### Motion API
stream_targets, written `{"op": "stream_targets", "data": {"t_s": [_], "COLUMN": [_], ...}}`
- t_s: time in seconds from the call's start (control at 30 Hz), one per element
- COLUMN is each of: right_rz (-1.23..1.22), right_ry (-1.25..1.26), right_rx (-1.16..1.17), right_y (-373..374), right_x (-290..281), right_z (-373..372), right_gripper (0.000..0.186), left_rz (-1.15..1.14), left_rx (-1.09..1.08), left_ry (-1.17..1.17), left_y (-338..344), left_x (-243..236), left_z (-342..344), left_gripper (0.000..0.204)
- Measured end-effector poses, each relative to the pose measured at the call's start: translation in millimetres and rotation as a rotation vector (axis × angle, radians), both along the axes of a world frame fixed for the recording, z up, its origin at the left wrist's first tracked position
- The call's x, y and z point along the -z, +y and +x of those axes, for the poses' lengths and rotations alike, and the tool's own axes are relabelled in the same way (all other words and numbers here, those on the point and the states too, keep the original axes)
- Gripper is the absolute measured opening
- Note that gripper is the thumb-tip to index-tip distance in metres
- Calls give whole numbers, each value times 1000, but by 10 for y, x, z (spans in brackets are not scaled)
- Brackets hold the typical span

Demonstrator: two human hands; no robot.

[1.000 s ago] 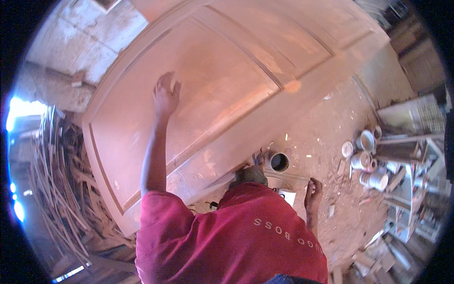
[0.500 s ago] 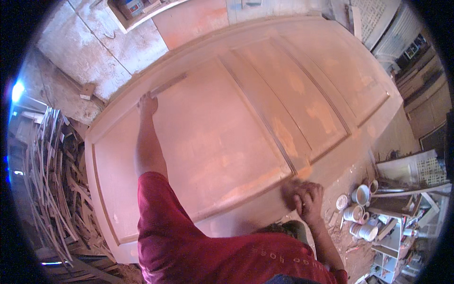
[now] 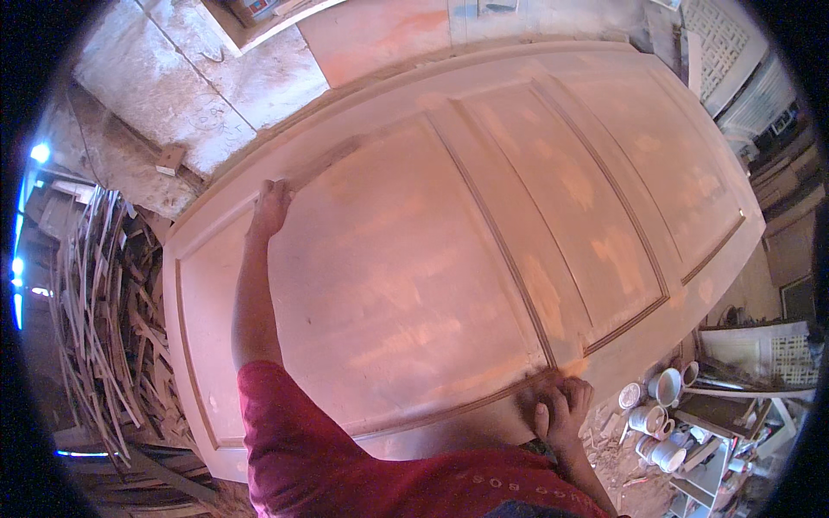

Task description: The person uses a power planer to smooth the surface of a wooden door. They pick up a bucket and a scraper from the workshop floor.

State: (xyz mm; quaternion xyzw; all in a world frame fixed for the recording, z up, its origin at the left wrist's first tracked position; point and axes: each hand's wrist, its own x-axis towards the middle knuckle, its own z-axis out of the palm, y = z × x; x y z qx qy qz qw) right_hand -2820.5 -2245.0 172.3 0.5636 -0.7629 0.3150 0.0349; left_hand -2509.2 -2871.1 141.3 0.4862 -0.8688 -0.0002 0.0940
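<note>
A large wooden panelled door (image 3: 371, 268), pinkish-brown with paler orange patches, lies flat in front of me. My left hand (image 3: 273, 207) reaches across to the moulding along its far edge. The fingers are bent together and press on the moulding; anything under them is hidden. Beyond that hand a darker, smudged strip (image 3: 324, 164) runs along the moulding. At the near edge, my right hand (image 3: 563, 410) is bent with its fingers curled against the door's frame. A dark shadowy blur (image 3: 531, 401) lies beside its thumb, and what the fingers hold, if anything, is unclear.
A heap of thin wood strips (image 3: 112, 328) fills the left side. At lower right stand several paint-smeared tubs (image 3: 665, 387) and a cluttered shelf (image 3: 708, 479). Pale boards (image 3: 207, 69) and an open wooden box (image 3: 259, 22) lie past the far edge.
The view has shifted, so the door sits lower and farther right in it. Along the far moulding my left hand has slid slightly left. My right hand has moved slightly closer to the door's panels.
</note>
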Motion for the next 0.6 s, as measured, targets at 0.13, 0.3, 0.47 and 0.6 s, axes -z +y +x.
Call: {"op": "stream_targets", "data": {"t_s": [0.13,0.3,0.47,0.6], "right_rz": [57,85,93,114], "right_ry": [18,-8,1,0], "right_rx": [-12,1,23,22], "right_y": [35,30,33,30], "right_x": [64,9,58,47], "right_z": [-17,-43,-57,-92], "right_gripper": [30,29,29,28], "left_rz": [-389,-719,-580,-672], "left_rx": [187,196,-59,-137], "left_ry": [122,333,435,314], "left_y": [-216,-639,-1210,-1914], "left_x": [-378,-1434,-2211,-2585], "left_z": [-13,-956,-1623,-1764], "left_gripper": [34,34,35,36]}}
